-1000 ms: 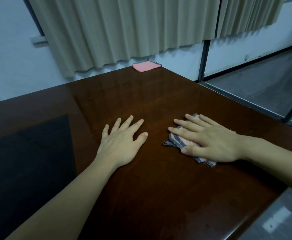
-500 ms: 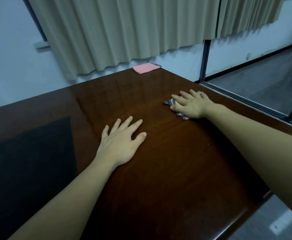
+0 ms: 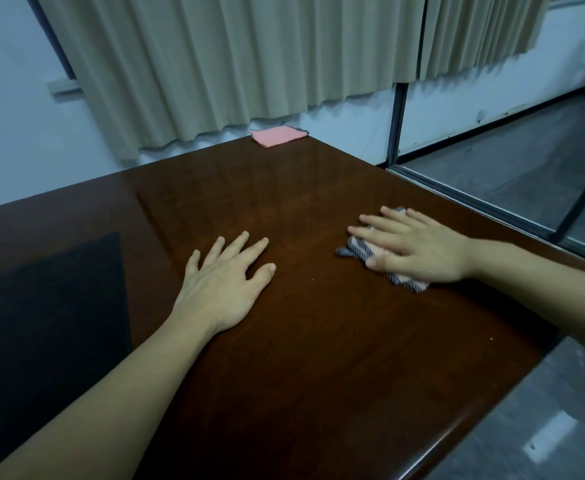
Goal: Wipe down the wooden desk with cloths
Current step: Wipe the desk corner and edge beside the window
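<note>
Your left hand (image 3: pixel 227 284) lies flat on the desk (image 3: pixel 319 358); right of it, your right hand (image 3: pixel 419 249) presses a cloth (image 3: pixel 353 249); another cloth (image 3: pixel 277 136) lies at the far edge.

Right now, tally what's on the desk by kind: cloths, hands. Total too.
Cloths: 2, a striped cloth under the right hand and a pink cloth at the far edge of the desk.
Hands: 2, counting the left hand.
Total: 4.

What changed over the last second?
The right hand, flat on the striped cloth, pushed it away toward the desk's far edge, then pulled it back near. Nothing gripped or released. The left hand stayed flat on the desk; the pink cloth unmoved.
</note>
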Motion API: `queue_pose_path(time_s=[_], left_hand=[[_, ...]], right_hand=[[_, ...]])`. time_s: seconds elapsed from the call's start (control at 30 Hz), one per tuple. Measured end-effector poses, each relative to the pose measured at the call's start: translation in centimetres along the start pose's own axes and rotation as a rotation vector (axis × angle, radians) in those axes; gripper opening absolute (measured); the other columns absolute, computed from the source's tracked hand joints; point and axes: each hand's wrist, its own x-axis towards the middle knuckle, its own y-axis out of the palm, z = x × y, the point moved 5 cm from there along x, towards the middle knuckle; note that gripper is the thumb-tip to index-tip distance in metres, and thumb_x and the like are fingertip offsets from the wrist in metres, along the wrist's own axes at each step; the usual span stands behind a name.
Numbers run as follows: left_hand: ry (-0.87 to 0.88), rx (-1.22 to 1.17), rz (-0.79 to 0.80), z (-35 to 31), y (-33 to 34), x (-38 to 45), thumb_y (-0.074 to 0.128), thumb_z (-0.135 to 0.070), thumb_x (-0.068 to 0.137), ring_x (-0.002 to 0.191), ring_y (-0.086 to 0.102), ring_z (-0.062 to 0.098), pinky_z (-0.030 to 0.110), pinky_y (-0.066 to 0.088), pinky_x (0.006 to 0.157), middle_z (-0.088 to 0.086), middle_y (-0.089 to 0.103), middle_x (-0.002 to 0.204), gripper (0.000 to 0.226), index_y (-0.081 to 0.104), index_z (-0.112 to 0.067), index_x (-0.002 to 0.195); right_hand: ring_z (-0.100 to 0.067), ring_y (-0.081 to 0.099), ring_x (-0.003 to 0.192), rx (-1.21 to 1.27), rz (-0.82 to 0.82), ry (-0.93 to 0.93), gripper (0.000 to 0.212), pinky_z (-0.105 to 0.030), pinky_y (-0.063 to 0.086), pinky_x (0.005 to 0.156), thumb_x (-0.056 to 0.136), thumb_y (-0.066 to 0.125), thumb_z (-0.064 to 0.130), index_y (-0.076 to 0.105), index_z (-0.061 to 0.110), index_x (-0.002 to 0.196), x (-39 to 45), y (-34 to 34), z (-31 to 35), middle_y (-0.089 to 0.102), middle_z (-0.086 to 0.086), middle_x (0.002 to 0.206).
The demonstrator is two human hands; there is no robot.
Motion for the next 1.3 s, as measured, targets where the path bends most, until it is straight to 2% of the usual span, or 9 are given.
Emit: queue_pose_path(time_s=[0.07,0.17,0.33,0.53,0.8,0.9,1.1,1.2,1.3], left_hand=[[0.001,0.0,0.002,0.0,0.0,0.0,0.021,-0.068,0.1,0.157,-0.001,0.017,0.052,-0.002,0.126,-0.015,0.005,0.169,0.059,0.016,-0.052,0.156],[0.002,0.001,0.005,0.1,0.0,0.0,0.021,-0.068,0.1,0.157,-0.001,0.016,0.051,-0.003,0.125,-0.015,0.004,0.169,0.058,0.015,-0.053,0.156],[0.001,-0.005,0.003,0.0,0.0,0.0,0.021,-0.068,0.1,0.156,-0.002,0.015,0.05,-0.003,0.125,-0.016,0.004,0.169,0.058,0.016,-0.054,0.156],[-0.002,-0.005,0.008,-0.1,0.0,-0.1,0.022,-0.068,0.101,0.157,-0.001,0.016,0.051,-0.002,0.125,-0.016,0.004,0.169,0.057,0.016,-0.053,0.156],[-0.002,-0.001,-0.007,-0.1,-0.1,-0.1,0.023,-0.066,0.101,0.157,0.002,0.018,0.052,0.0,0.125,-0.015,0.007,0.169,0.056,0.018,-0.052,0.156],[0.039,-0.003,-0.06,-0.6,-0.5,-0.4,0.028,-0.058,0.104,0.156,0.009,0.017,0.05,0.006,0.126,-0.013,0.013,0.168,0.052,0.025,-0.048,0.156],[0.077,0.082,-0.155,-1.5,-1.5,-1.5,0.028,-0.049,0.107,0.153,0.021,0.014,0.044,0.018,0.125,-0.011,0.026,0.166,0.049,0.033,-0.041,0.155],[0.048,0.02,-0.129,-1.9,-1.7,-2.4,0.028,-0.05,0.107,0.153,0.023,0.015,0.046,0.019,0.125,-0.01,0.03,0.164,0.049,0.036,-0.038,0.154],[0.096,-0.027,-0.108,-3.0,-1.6,-3.2,0.03,-0.048,0.108,0.153,0.022,0.015,0.045,0.016,0.125,-0.01,0.031,0.164,0.048,0.039,-0.037,0.154]], right_hand=[[-0.018,-0.008,0.156,-0.007,-0.036,0.095,0.094,-0.046,-0.005,0.125,0.068,-0.001,0.096,-0.002,0.057,0.153,2.5,-0.6,-2.7,-0.002,0.014,0.169],[-0.023,-0.004,0.157,0.006,-0.059,0.25,0.075,-0.049,-0.002,0.125,0.091,0.015,0.082,0.003,0.05,0.157,6.1,-1.3,-6.3,0.001,0.008,0.17],[-0.025,-0.006,0.157,0.072,-0.055,0.367,0.072,-0.05,0.0,0.124,0.095,0.02,0.078,0.004,0.048,0.159,8.4,-1.9,-8.5,-0.001,0.007,0.17],[-0.026,-0.005,0.157,0.003,-0.047,0.243,0.071,-0.048,-0.003,0.124,0.094,0.017,0.078,0.0,0.05,0.158,5.1,-1.0,-4.8,-0.002,0.006,0.171],[-0.009,-0.027,0.15,-0.015,0.005,-0.118,0.073,-0.041,-0.016,0.124,0.085,0.007,0.083,-0.009,0.059,0.152,-5.4,1.5,4.9,-0.02,0.021,0.162],[-0.009,-0.022,0.151,-0.009,0.006,-0.078,0.076,-0.038,-0.015,0.122,0.082,0.004,0.087,-0.006,0.06,0.152,-4.4,0.9,3.0,-0.015,0.021,0.164],[-0.024,-0.005,0.157,0.014,-0.055,0.294,0.071,-0.049,-0.003,0.124,0.094,0.019,0.078,0.003,0.05,0.158,1.8,-0.6,-5.1,0.0,0.007,0.171],[-0.027,-0.006,0.157,0.039,-0.039,0.334,0.072,-0.051,-0.004,0.123,0.094,0.019,0.078,0.003,0.05,0.158,2.6,-0.5,-5.2,-0.001,0.005,0.171],[-0.027,-0.008,0.156,0.034,-0.031,0.255,0.072,-0.05,-0.005,0.123,0.094,0.018,0.078,0.001,0.05,0.158,0.6,-0.1,-2.4,-0.003,0.005,0.171]])
